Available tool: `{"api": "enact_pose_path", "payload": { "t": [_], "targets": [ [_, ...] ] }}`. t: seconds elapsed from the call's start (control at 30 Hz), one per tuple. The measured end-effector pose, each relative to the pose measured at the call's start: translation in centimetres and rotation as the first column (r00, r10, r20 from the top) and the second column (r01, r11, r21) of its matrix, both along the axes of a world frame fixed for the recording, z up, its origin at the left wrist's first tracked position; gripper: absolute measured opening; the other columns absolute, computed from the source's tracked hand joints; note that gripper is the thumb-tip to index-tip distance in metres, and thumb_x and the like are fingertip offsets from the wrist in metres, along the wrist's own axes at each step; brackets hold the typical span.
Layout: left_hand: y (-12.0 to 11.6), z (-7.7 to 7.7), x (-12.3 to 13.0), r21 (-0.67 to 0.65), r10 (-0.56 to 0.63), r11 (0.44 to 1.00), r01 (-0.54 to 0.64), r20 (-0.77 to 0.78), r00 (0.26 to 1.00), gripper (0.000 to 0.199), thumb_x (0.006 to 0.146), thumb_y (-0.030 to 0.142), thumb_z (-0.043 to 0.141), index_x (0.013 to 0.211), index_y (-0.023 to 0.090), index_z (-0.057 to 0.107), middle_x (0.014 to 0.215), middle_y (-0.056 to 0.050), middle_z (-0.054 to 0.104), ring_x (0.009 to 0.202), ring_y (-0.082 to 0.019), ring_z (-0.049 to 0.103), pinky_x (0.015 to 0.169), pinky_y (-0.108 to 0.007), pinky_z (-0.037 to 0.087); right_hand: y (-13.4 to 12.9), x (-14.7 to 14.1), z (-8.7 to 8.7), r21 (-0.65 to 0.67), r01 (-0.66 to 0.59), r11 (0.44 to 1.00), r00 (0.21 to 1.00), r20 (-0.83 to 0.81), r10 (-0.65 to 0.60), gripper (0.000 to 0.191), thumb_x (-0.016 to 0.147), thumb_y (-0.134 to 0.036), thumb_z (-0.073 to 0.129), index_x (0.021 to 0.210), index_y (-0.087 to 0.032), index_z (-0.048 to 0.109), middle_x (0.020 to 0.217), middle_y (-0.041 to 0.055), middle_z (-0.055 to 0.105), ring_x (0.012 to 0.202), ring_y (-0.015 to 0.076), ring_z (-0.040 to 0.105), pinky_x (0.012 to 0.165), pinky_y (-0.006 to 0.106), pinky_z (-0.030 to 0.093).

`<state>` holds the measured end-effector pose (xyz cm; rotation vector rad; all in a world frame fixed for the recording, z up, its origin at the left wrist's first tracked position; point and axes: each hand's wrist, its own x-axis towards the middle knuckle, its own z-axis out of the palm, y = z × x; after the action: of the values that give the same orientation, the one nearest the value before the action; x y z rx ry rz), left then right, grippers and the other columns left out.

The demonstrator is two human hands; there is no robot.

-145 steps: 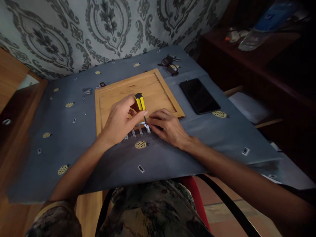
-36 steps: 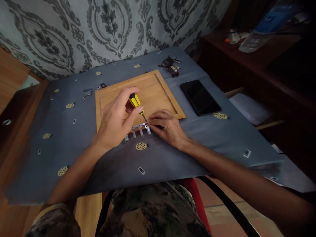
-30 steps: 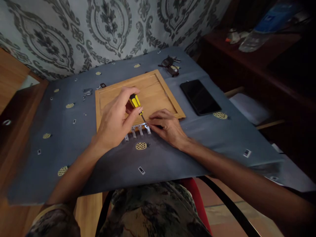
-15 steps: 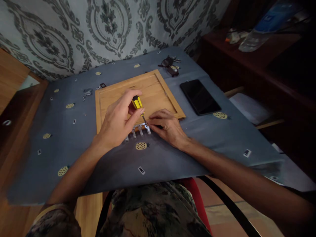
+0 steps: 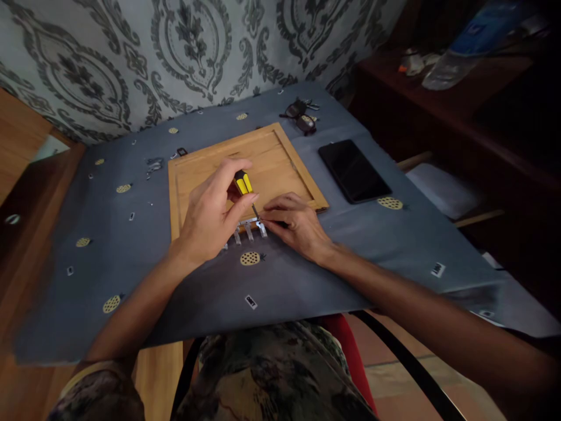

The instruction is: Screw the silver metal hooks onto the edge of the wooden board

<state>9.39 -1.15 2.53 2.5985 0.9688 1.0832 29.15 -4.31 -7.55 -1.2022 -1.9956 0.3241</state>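
Observation:
My left hand (image 5: 210, 210) is closed around the yellow and black handle of a screwdriver (image 5: 243, 182). The shaft slants down to the right end of a metal hook rack (image 5: 249, 224), whose several clear hooks hang over the near edge of a framed wooden board (image 5: 239, 146). Beside the screwdriver's tip, my right hand (image 5: 300, 225) has thumb and forefinger pinched together at the end of the rack. Whatever lies between those fingertips is too small to make out. The left part of the rack is hidden behind my left hand.
A black phone (image 5: 354, 171) lies right of the board, with dark glasses (image 5: 300, 117) behind it. Small metal pieces (image 5: 154, 166) sit on the blue tablecloth (image 5: 175, 310) to the left. A plastic bottle (image 5: 464, 52) stands on the dark cabinet (image 5: 394, 93) at right.
The view has shifted very slightly. Both hands keep their places, and the yellow screwdriver handle looks turned a little in my left fingers.

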Motion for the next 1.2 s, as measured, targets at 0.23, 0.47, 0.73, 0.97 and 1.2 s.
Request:
{"api": "enact_pose_path", "payload": {
  "t": [0.23, 0.47, 0.73, 0.97, 1.2],
  "targets": [
    [-0.04, -0.11, 0.02, 0.029, -0.005, 1.0, 0.005, -0.021, 1.0, 0.033, 0.093, 0.019, 0.063, 0.125, 0.024, 0.053, 0.109, -0.001, 0.067, 0.086, -0.014, 0.069, 0.08, -0.028, 0.061, 0.02, -0.04, 0.15, -0.025, 0.009, 1.0, 1.0, 0.0, -0.009, 0.019, 0.096, -0.025, 0.064, 0.094, -0.029, 0.082, 0.099, 0.0062, 0.076, 0.101, 0.0258, 0.064, 0.09, 0.044, 0.054],
    [-0.29, 0.33, -0.21, 0.01, 0.069, 0.997, -0.07, 0.063, 0.996, 0.031, 0.095, 0.028, 0.064, 0.124, 0.024, 0.053, 0.103, 0.0, 0.068, 0.08, -0.011, 0.067, 0.073, -0.023, 0.061, 0.04, 0.0, -0.01, 0.005, -0.005, 1.0, 1.0, -0.001, 0.005, 0.02, 0.097, -0.027, 0.063, 0.093, -0.026, 0.082, 0.098, 0.0082, 0.076, 0.1, 0.0259, 0.064, 0.09, 0.044, 0.054],
    [-0.14, 0.25, -0.12, -0.025, 0.046, 0.999, -0.045, 0.048, 0.998, 0.03, 0.092, 0.023, 0.066, 0.12, 0.024, 0.055, 0.094, 0.002, 0.068, 0.076, -0.011, 0.066, 0.072, -0.023, 0.06, 0.02, 0.03, 0.12, -0.02, -0.003, 1.0, 1.0, -0.003, 0.003, 0.02, 0.097, -0.026, 0.063, 0.095, -0.028, 0.083, 0.099, 0.0075, 0.076, 0.101, 0.0262, 0.064, 0.09, 0.045, 0.054],
    [-0.15, -0.06, 0.04, -0.007, 0.039, 0.999, -0.039, 0.019, 0.999, 0.03, 0.092, 0.022, 0.067, 0.119, 0.024, 0.054, 0.095, 0.003, 0.067, 0.077, -0.011, 0.066, 0.072, -0.024, 0.061, 0.05, -0.02, 0.17, -0.018, 0.002, 1.0, 1.0, -0.001, -0.002, 0.018, 0.096, -0.025, 0.064, 0.095, -0.028, 0.083, 0.097, 0.0071, 0.076, 0.1, 0.0262, 0.064, 0.089, 0.045, 0.054],
    [-0.08, -0.08, -0.01, -0.005, 0.046, 0.999, -0.046, 0.004, 0.999, 0.029, 0.093, 0.025, 0.065, 0.12, 0.024, 0.055, 0.096, 0.002, 0.069, 0.077, -0.011, 0.066, 0.073, -0.023, 0.06, -0.03, 0.01, 0.23, -0.029, 0.001, 1.0, 1.0, 0.008, -0.001, 0.02, 0.097, -0.026, 0.063, 0.094, -0.029, 0.082, 0.099, 0.0061, 0.075, 0.101, 0.0256, 0.064, 0.091, 0.044, 0.054]
  ]
}}
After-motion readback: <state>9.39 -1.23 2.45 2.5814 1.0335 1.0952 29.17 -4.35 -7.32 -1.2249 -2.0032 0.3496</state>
